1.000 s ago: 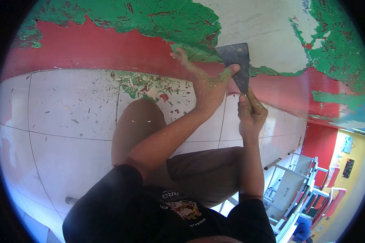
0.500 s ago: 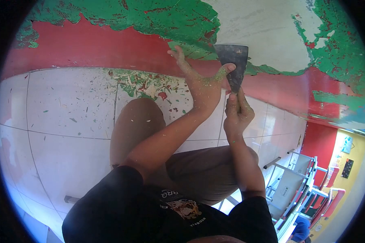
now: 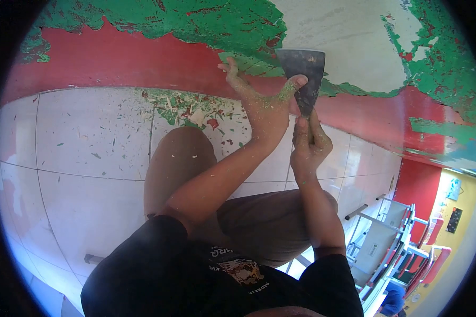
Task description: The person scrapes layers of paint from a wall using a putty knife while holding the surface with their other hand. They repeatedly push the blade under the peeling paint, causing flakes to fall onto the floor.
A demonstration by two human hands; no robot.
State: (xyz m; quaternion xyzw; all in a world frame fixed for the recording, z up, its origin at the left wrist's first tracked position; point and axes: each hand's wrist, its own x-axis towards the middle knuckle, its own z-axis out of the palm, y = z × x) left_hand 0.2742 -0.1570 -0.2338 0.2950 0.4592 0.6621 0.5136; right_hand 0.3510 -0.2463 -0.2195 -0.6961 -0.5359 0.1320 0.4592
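Our left hand (image 3: 264, 113) lay flat and open against the wall (image 3: 349, 37). Its fingers were spread over the red band and its thumb pressed on the blade of the scraper (image 3: 303, 71). Our right hand (image 3: 308, 145) was clenched round the scraper's handle just below the blade, wrist bent up, forearm rising from the lap. Both hands were dusted with green flecks.

The scraper stood flat on the wall near its foot. Its wide edge sat at the ragged border where green paint met bare plaster, with the red band just under it. Bare plaster opened to the right of the blade, and unbroken green paint ran off to the left. Lower down, the wall met the floor (image 3: 84, 137) along one long straight edge. A heap of paint chips (image 3: 188, 111) lay against that edge, beside our raised knee (image 3: 180, 158). The tiles further left carried only scattered flecks.

We counted one scraper, two hands on it and one heap of chips. There were also several metal frames (image 3: 386, 248) well off at the lower right.
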